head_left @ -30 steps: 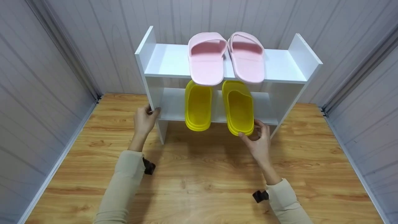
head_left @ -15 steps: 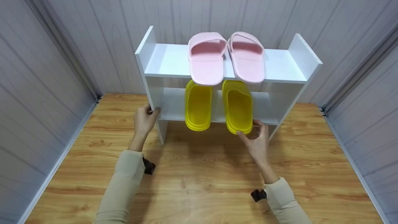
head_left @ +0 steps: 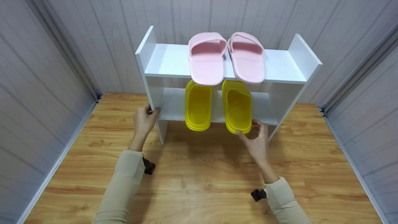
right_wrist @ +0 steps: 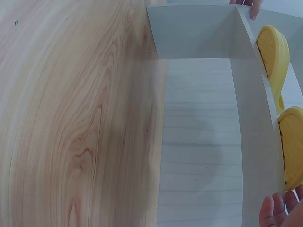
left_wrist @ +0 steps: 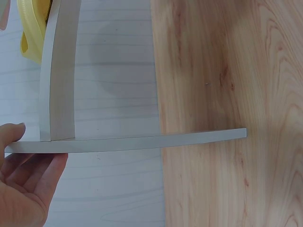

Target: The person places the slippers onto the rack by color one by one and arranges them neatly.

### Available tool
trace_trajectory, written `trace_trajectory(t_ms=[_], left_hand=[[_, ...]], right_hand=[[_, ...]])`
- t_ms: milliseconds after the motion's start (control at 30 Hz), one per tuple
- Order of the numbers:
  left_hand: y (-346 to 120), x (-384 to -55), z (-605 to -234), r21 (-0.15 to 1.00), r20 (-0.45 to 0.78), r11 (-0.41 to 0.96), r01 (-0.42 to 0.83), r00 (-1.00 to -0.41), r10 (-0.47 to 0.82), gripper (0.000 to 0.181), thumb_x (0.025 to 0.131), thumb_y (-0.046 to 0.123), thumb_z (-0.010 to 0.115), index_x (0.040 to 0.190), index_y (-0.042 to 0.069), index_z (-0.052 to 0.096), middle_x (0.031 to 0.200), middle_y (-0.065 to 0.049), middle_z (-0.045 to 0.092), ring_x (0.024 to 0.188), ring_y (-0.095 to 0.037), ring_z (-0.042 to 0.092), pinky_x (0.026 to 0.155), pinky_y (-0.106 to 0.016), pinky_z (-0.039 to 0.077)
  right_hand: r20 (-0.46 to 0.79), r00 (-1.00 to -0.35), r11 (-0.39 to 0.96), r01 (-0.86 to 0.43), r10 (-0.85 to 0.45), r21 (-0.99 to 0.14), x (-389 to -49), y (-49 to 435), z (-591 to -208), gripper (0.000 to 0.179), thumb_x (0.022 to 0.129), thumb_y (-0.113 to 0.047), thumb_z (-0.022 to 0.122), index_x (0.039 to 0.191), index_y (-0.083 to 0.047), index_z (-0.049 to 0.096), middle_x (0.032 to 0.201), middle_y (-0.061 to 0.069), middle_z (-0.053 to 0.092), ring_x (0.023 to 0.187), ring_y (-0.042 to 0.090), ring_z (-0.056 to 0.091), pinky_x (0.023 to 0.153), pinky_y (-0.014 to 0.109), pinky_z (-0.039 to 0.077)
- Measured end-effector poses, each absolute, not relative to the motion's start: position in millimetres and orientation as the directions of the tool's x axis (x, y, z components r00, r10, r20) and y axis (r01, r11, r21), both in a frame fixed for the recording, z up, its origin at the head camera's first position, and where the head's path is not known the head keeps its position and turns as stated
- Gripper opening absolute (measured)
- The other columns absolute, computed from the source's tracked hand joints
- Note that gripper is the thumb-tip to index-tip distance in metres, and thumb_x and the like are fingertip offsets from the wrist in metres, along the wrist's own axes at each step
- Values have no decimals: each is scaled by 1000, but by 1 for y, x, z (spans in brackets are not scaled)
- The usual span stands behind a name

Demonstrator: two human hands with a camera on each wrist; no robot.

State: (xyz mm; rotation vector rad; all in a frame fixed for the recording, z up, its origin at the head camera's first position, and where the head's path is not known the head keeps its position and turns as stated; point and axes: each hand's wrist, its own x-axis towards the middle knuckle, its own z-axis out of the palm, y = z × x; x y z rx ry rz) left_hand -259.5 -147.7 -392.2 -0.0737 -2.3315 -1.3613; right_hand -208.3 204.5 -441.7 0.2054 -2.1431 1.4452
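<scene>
A white two-tier shoe rack (head_left: 169,109) stands on the floor. My left hand (head_left: 145,119) grips its left side panel (left_wrist: 118,144), thumb on the inner face and fingers outside in the left wrist view. On the lower shelf sit two yellow slippers, the left slipper (head_left: 198,109) and the right slipper (head_left: 238,109), heels jutting past the front edge. My right hand (head_left: 258,141) holds the right slipper's heel, thumb at the back and fingers along its right side. Their toes are partly hidden beneath the upper shelf.
A pair of pink slippers, left one (head_left: 207,62) and right one (head_left: 247,62), rests on the upper shelf (head_left: 279,63), heels over its edge. Pale panelled walls (head_left: 56,77) enclose the wood-look floor (head_left: 199,186) behind and at both sides.
The right yellow slipper has shifted slightly left and back, with my right hand moving along with it. My left hand stays on the side panel.
</scene>
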Motion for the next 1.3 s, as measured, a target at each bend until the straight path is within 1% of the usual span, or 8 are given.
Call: trace_trajectory(t_ms=[267, 533, 700, 800, 967, 1067, 1167, 1300], left_hand=[[-147, -259, -392, 817, 402, 512, 268, -899, -172, 26, 81, 5, 59, 101, -11, 60, 95, -26, 60, 86, -34, 60, 71, -37, 49], [-146, -260, -392, 808, 397, 532, 253, -901, -175, 25, 81, 6, 60, 99, -11, 61, 95, -25, 60, 85, -33, 60, 70, -38, 50], [-146, -260, -392, 828, 372, 505, 245, -913, -167, 26, 82, 7, 60, 102, -10, 60, 96, -25, 60, 86, -34, 60, 70, -38, 49], [-145, -260, -392, 833, 370, 496, 247, -914, -167, 27, 82, 7, 60, 103, -10, 60, 96, -25, 60, 86, -34, 60, 70, -37, 50], [-145, -261, -392, 827, 384, 501, 256, -907, -171, 26, 81, 6, 60, 101, -10, 60, 95, -25, 60, 85, -33, 60, 70, -37, 50], [-145, -261, -392, 827, 382, 502, 254, -908, -171, 26, 81, 6, 60, 102, -10, 60, 95, -25, 60, 86, -33, 60, 70, -37, 49], [-145, -261, -392, 831, 373, 498, 248, -913, -168, 27, 82, 7, 59, 103, -10, 59, 97, -25, 60, 87, -33, 59, 71, -37, 49], [-145, -261, -392, 823, 380, 505, 262, -914, -144, 29, 83, 9, 58, 106, -9, 58, 100, -25, 59, 89, -34, 58, 72, -37, 49]], right_hand=[[527, -837, 445, -419, 147, -791, -209, 205, -442, 60, 69, -22, 76, 116, -2, 45, 109, 9, 43, 96, 25, 41, 83, 40, 34], [579, -805, 439, -476, 132, -762, -210, 207, -445, 59, 69, -22, 75, 115, 0, 46, 108, 12, 44, 95, 26, 41, 82, 45, 32], [582, -805, 403, -498, 115, -768, -217, 213, -457, 58, 70, -28, 74, 116, -6, 47, 110, 11, 41, 95, 26, 37, 80, 44, 31], [570, -813, 399, -488, 117, -776, -220, 217, -463, 57, 70, -27, 74, 117, -9, 48, 110, 10, 40, 94, 25, 37, 75, 41, 35], [508, -853, 430, -417, 120, -801, -206, 213, -443, 56, 73, -24, 72, 121, -7, 48, 111, 9, 41, 91, 21, 41, 66, 36, 39], [466, -873, 416, -374, 143, -829, -198, 212, -430, 53, 75, -18, 71, 121, -3, 49, 110, 12, 42, 92, 24, 41, 67, 36, 39], [450, -878, 389, -361, 166, -847, -190, 213, -416, 49, 77, -10, 68, 119, 4, 48, 111, 18, 41, 93, 30, 41, 69, 38, 40], [489, -856, 409, -390, 169, -825, -185, 229, -402, 44, 79, -6, 64, 118, 8, 47, 111, 22, 42, 94, 30, 42, 69, 32, 40]])
